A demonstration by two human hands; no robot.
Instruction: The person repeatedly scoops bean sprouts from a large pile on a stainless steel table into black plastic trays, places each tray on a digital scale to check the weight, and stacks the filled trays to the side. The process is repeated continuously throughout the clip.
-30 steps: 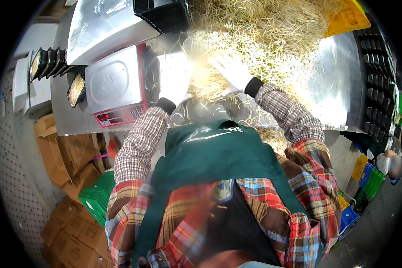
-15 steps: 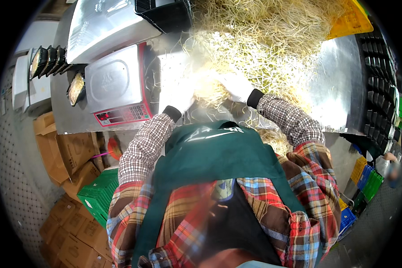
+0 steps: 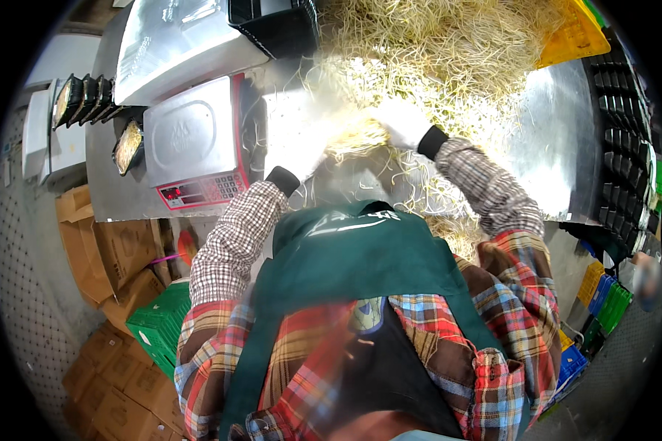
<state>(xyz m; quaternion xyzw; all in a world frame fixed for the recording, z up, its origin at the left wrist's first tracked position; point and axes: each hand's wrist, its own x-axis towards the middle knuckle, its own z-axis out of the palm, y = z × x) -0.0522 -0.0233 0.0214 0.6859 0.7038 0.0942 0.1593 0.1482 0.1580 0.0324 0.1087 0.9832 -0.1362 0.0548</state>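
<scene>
A small bunch of pale bean sprouts (image 3: 359, 138) is held between my two white-gloved hands, just above the metal table. My left hand (image 3: 296, 149) grips it from the left. On the other side my right hand (image 3: 404, 125) closes on its right end. Strong glare washes out the fingers of both gloves. Beyond the hands spreads a large heap of bean sprouts (image 3: 449, 44), with loose strands scattered toward me. To the left of my left hand stands a weighing scale (image 3: 191, 132) with a red frame and a bare metal plate.
A filled black tray (image 3: 129, 147) lies left of the scale, near several upright filled trays (image 3: 84, 101). Behind the scale are a stack of clear lids (image 3: 191, 51) and black trays (image 3: 276, 33). A yellow crate (image 3: 577, 37) and stacked black trays (image 3: 625, 147) line the right.
My right hand has moved slightly up and to the right. The bunch between the hands has shifted up and looks flatter and more sideways; more bare table shows below it.
</scene>
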